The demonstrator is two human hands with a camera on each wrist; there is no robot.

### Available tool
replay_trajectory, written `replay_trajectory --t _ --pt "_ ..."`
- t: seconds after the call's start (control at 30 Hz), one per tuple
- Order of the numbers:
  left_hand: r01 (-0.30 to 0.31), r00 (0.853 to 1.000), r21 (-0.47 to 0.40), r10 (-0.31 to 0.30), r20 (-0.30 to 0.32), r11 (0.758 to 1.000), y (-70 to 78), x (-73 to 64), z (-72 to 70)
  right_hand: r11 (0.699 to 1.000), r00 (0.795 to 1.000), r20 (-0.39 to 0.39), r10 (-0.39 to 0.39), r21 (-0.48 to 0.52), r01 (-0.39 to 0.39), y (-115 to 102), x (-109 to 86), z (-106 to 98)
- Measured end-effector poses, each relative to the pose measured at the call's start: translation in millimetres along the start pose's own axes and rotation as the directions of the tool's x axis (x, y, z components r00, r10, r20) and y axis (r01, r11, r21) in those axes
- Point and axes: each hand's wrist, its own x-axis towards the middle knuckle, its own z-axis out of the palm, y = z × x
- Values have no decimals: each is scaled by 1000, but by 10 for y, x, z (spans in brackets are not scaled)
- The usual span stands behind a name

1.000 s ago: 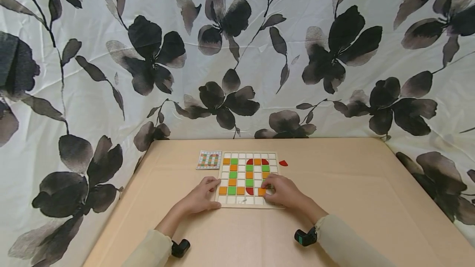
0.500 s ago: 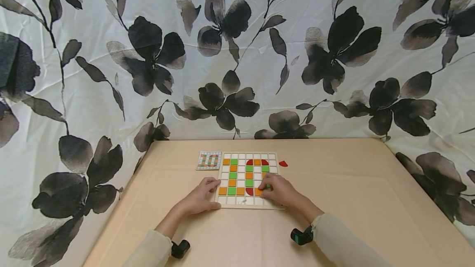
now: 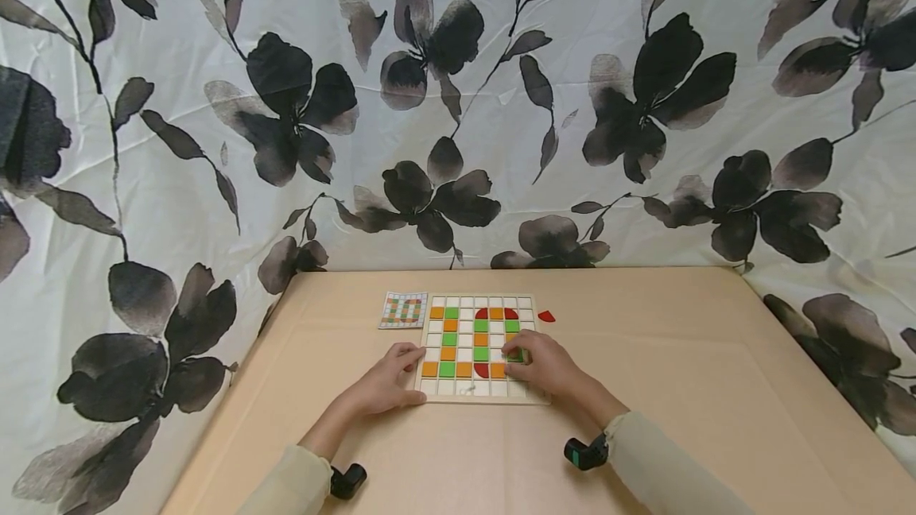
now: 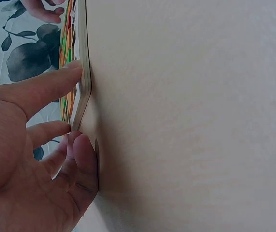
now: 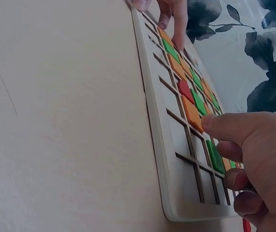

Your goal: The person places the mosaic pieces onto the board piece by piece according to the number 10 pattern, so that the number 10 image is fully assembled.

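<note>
A pale gridded board (image 3: 481, 399) with orange, green and red tiles lies on the table. My left hand (image 3: 390, 378) rests at its left side, thumb near the front corner and fingertips against the edge; in the left wrist view the thumb (image 4: 60, 82) touches the rim. My right hand (image 3: 547, 364) is over the board's right part. In the right wrist view its thumb tip touches an orange tile (image 5: 191, 112), beside a seated green tile (image 5: 215, 157) near the other fingertips. No lifted tile shows in either hand; the right fingers partly hide the right columns.
A small card (image 3: 404, 310) with a printed coloured grid lies against the board's upper left. One loose red piece (image 3: 547, 316) lies right of the board. The tan table (image 3: 458, 459) meets a floral curtain (image 3: 429, 102) behind.
The orange tile under my right thumb has shifted slightly left into line with its cell. My right hand moved left, then slightly back right. My left hand keeps its place.
</note>
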Motion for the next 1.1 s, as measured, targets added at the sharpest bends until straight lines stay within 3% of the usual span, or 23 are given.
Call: replay_trajectory --t 0.23,0.47,1.1 --pt "9 1000 10 -9 -4 1000 -3 -9 -5 999 997 -63 41 11 -40 113 47 -114" --pt "5 1000 29 -5 -1 1000 -17 -14 -5 995 990 -117 75 -50 -81 274 88 -240" --pt "-24 1000 33 24 6 999 -34 -16 -22 973 979 -159 131 -169 -158 608 283 -405"
